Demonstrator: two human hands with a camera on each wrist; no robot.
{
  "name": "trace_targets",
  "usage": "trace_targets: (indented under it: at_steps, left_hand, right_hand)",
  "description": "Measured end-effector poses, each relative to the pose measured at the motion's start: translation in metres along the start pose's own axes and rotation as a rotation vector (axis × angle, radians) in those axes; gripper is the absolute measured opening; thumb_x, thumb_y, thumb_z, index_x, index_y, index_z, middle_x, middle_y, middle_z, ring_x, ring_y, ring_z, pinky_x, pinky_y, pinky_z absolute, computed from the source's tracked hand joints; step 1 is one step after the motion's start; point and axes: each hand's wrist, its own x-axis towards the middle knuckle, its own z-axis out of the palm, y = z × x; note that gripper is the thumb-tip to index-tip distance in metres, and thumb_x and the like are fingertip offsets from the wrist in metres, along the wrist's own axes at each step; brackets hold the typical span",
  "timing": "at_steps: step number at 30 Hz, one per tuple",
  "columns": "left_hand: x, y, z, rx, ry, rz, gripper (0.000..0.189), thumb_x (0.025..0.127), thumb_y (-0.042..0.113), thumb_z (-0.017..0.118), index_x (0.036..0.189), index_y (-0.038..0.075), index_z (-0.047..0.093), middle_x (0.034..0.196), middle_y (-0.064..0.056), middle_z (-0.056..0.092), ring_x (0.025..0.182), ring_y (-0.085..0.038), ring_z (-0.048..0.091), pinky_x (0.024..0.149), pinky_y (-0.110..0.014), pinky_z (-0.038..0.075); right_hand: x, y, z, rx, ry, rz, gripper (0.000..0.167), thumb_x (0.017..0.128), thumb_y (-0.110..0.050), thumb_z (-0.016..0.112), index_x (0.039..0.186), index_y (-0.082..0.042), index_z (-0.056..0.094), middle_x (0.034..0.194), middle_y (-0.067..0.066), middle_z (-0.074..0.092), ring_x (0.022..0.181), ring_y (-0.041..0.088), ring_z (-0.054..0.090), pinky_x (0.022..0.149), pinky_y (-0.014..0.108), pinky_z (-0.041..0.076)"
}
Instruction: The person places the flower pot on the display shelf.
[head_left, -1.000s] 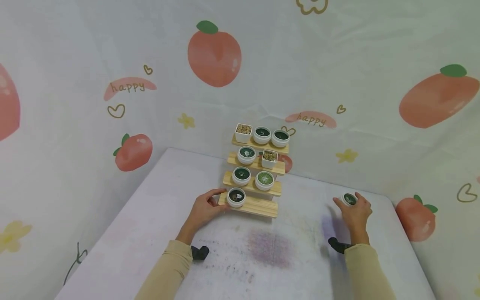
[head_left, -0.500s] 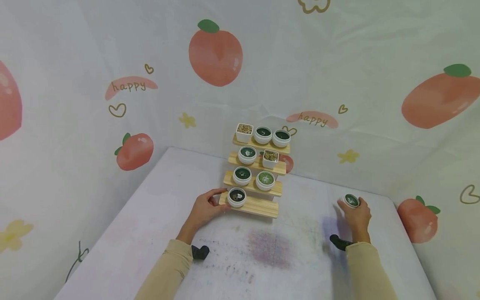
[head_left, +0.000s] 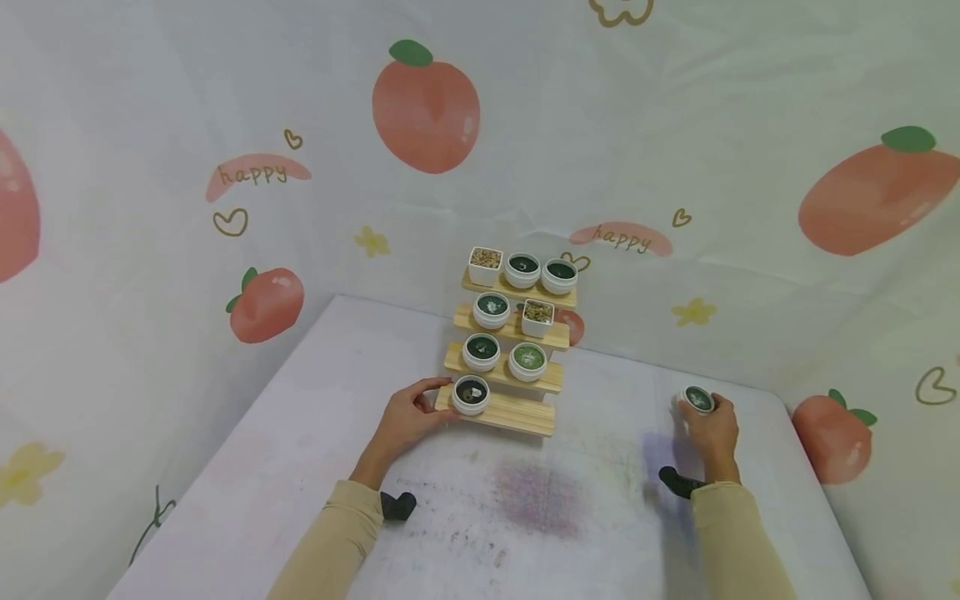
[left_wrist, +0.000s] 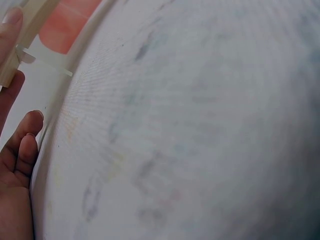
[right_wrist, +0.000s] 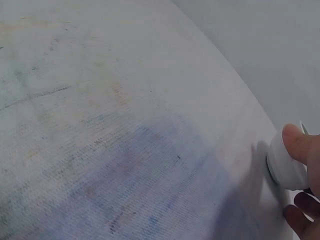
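A wooden tiered stand [head_left: 517,412] bears small white pots on its several steps. My left hand [head_left: 406,419] grips the left end of its lowest step; in the left wrist view, the thumb lies on the wooden board [left_wrist: 31,31] and a finger is beneath it. Beside that hand, a round white pot with dark contents [head_left: 471,395] sits on the lowest step. Far to the right, my right hand [head_left: 712,427] holds another round white pot with a dark green top [head_left: 698,399]. The right wrist view shows the thumb against the white pot's side [right_wrist: 287,165].
Higher steps carry a pot with a light green top [head_left: 527,362], a square pot of grainy bits [head_left: 537,317] and several others. The white stained table [head_left: 600,483] ends at a fruit-printed cloth backdrop [head_left: 525,167] behind and to the right.
My right hand's fingers have shifted lower around the pot, whose top shows more fully. The left hand stays on the stand, and the pots on it have not moved.
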Motion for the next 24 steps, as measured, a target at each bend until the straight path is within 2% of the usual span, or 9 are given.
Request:
trace_targets:
  at_steps: [6, 12, 14, 15, 19, 21, 24]
  left_hand:
    - [0.001, 0.000, -0.001, 0.007, -0.009, -0.003, 0.059, 0.072, 0.041, 0.093, 0.126, 0.039, 0.070, 0.070, -0.001, 0.058, 0.062, -0.013, 0.052, 0.057, -0.025, 0.043]
    - [0.001, 0.001, -0.001, 0.009, -0.014, 0.000, 0.058, 0.072, 0.039, 0.093, 0.126, 0.039, 0.069, 0.069, -0.001, 0.058, 0.062, -0.013, 0.052, 0.057, -0.024, 0.043]
    - [0.000, 0.001, -0.001, 0.007, -0.015, -0.003, 0.058, 0.073, 0.039, 0.093, 0.126, 0.039, 0.069, 0.070, -0.001, 0.058, 0.063, -0.014, 0.052, 0.057, -0.024, 0.043]
    - [0.000, 0.001, -0.001, 0.005, -0.015, -0.005, 0.058, 0.073, 0.039, 0.093, 0.126, 0.039, 0.069, 0.070, -0.001, 0.058, 0.063, -0.014, 0.052, 0.057, -0.025, 0.043]
    - [0.000, 0.001, -0.001, 0.005, -0.014, -0.011, 0.059, 0.072, 0.039, 0.093, 0.126, 0.039, 0.069, 0.071, -0.001, 0.058, 0.063, -0.014, 0.052, 0.057, -0.025, 0.043]
    - [0.000, 0.002, -0.001, 0.005, -0.013, -0.013, 0.058, 0.072, 0.039, 0.093, 0.126, 0.039, 0.069, 0.071, -0.001, 0.058, 0.063, -0.014, 0.052, 0.057, -0.025, 0.043]
    - [0.000, 0.002, -0.001, 0.005, -0.010, -0.015, 0.058, 0.072, 0.039, 0.093, 0.125, 0.040, 0.069, 0.071, -0.001, 0.058, 0.063, -0.014, 0.052, 0.057, -0.025, 0.043]
  right_hand:
    - [-0.001, 0.001, 0.009, 0.050, 0.014, -0.072, 0.076, 0.098, -0.026, 0.065, 0.154, 0.011, 0.027, 0.149, 0.038, 0.041, 0.139, 0.050, 0.041, 0.118, 0.057, 0.031]
    - [-0.010, -0.012, 0.016, 0.066, 0.033, -0.152, 0.074, 0.096, -0.021, 0.069, 0.152, 0.009, 0.032, 0.145, 0.036, 0.044, 0.133, 0.049, 0.045, 0.107, 0.055, 0.038]
    - [-0.015, -0.019, 0.017, 0.077, 0.028, -0.171, 0.073, 0.096, -0.021, 0.070, 0.152, 0.008, 0.033, 0.146, 0.034, 0.045, 0.132, 0.047, 0.047, 0.101, 0.047, 0.042]
    - [-0.018, -0.022, 0.017, 0.081, 0.025, -0.180, 0.073, 0.096, -0.021, 0.070, 0.153, 0.007, 0.033, 0.147, 0.032, 0.045, 0.131, 0.046, 0.048, 0.097, 0.038, 0.044]
    - [-0.030, -0.036, 0.017, 0.107, 0.006, -0.222, 0.071, 0.096, -0.020, 0.070, 0.153, 0.005, 0.035, 0.150, 0.029, 0.044, 0.129, 0.042, 0.049, 0.079, 0.010, 0.035]
    - [-0.035, -0.041, 0.016, 0.116, -0.009, -0.236, 0.071, 0.097, -0.020, 0.070, 0.154, 0.003, 0.034, 0.152, 0.028, 0.043, 0.130, 0.042, 0.049, 0.073, 0.002, 0.031]
    - [-0.040, -0.050, 0.016, 0.131, -0.038, -0.250, 0.072, 0.097, -0.022, 0.070, 0.155, 0.001, 0.033, 0.154, 0.025, 0.043, 0.131, 0.040, 0.050, 0.070, 0.000, 0.033]
